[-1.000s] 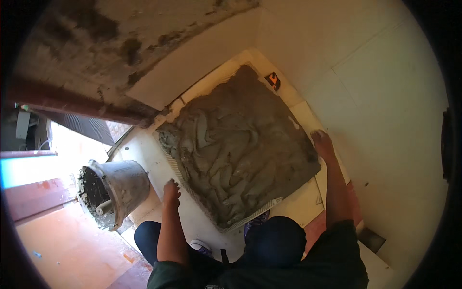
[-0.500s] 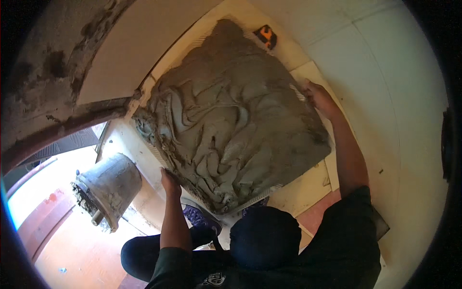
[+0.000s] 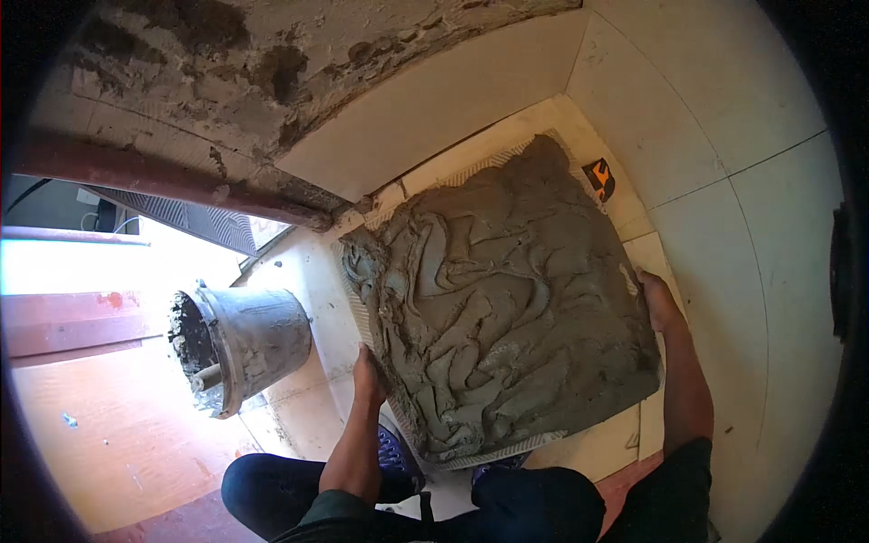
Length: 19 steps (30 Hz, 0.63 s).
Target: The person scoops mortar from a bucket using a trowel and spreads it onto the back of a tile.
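A large square tile (image 3: 355, 288) lies back side up in front of me, tilted toward me at its near corner. Thick grey-brown wet mortar (image 3: 507, 308) covers most of it in swirls, leaving ribbed strips bare along the edges. My left hand (image 3: 368, 376) grips the tile's left edge, its fingers hidden underneath. On the right edge, my right hand (image 3: 658, 300) is closed round the tile, thumb side up against the mortar's border. My shoes (image 3: 396, 452) stand close by the near corner.
A mortar-smeared bucket (image 3: 262, 339) rests on its side at left, a handle sticking out of its mouth. A black and orange item (image 3: 598, 179) lies beyond the tile. Tiled wall (image 3: 742, 244) rises at right; rough, partly tiled wall (image 3: 444, 109) stands ahead. A reddish rail (image 3: 172, 190) juts in from the left.
My view has shifted, so the tile and both hands sit lower and farther right in the picture. Both hands keep their hold on the tile's edges.
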Tool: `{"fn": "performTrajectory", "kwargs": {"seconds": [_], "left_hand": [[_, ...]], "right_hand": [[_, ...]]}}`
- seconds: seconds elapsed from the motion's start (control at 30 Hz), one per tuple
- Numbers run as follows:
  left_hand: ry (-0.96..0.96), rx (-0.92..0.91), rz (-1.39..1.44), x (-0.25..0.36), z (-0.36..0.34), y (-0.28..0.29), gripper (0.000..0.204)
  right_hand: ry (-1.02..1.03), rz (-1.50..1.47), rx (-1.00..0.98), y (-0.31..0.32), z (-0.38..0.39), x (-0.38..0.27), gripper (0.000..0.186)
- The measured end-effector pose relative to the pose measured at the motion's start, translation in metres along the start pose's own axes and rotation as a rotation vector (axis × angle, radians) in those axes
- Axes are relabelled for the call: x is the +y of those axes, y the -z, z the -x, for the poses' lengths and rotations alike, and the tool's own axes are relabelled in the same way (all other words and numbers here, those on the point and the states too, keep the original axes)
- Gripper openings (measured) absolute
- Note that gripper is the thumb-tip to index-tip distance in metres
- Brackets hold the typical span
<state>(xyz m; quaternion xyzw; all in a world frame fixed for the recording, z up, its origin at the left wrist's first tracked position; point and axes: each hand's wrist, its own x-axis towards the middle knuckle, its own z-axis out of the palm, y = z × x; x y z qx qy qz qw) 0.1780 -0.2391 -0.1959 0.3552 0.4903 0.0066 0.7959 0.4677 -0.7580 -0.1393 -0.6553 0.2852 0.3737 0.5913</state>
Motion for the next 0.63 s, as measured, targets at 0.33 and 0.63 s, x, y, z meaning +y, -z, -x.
{"fn": "performTrajectory", "kwargs": {"seconds": [0.33,0.63], "left_hand": [[0.107,-0.038,-0.088,0.075,0.062,-0.014,0.058],[0.207,-0.09,-0.22,0.223,0.209,-0.08,0.063]], "right_hand": [[-0.035,0.037,0.084,0.009,0.102,-0.046,0.055],[-0.121,-0.155,-0.109,-0.002,0.292,-0.133,0.063]]}}
